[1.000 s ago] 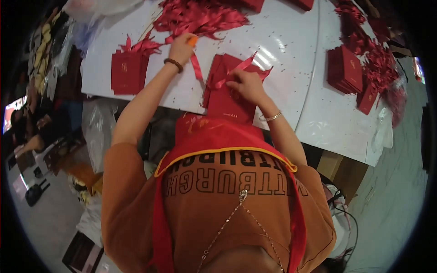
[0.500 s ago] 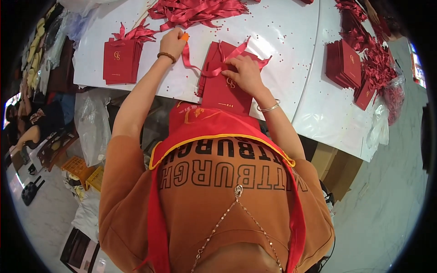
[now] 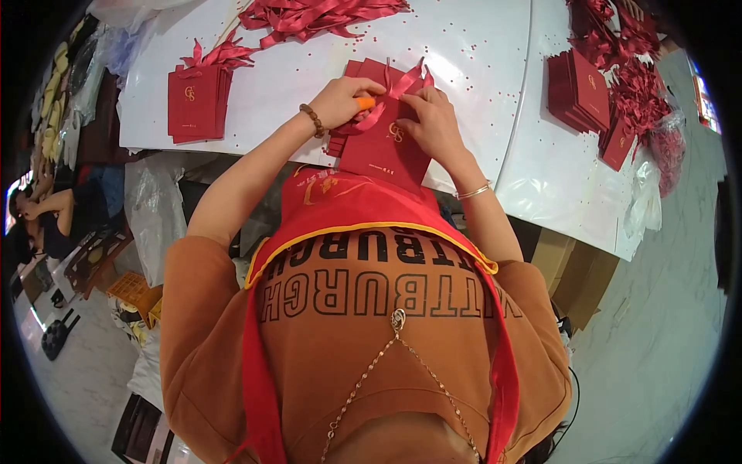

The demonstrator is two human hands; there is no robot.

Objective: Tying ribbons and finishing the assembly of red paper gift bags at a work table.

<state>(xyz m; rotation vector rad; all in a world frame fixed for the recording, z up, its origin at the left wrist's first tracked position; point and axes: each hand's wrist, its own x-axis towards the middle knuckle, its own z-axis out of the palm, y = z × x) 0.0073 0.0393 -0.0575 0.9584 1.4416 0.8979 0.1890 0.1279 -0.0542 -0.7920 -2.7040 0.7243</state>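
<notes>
A flat red paper bag (image 3: 380, 159) with a gold emblem lies in front of me at the table's near edge, on top of several similar bags. Glossy red ribbon (image 3: 405, 80) runs through its far edge. My left hand (image 3: 346, 103), an orange cover on one finger, is closed at the bag's far left corner, pinching the ribbon; a loop of it hangs below the fingers. Just to the right, my right hand (image 3: 435, 124) is bent over the bag's upper part, fingertips closed on the ribbon beside the left fingers. The exact pinch points are partly hidden.
Stacked red bags with ribbons (image 3: 198, 102) lie at the left. A heap of loose ribbons (image 3: 317, 17) sits at the far side. More bags (image 3: 578, 91) and bunched ribbons (image 3: 640, 104) are at the right. Small red dots are scattered over the white table (image 3: 479, 46).
My left hand has come right and nearer, from beside the ribbon's stretched-out end to the bag, bringing the ribbon along. My right hand has shifted slightly right.
</notes>
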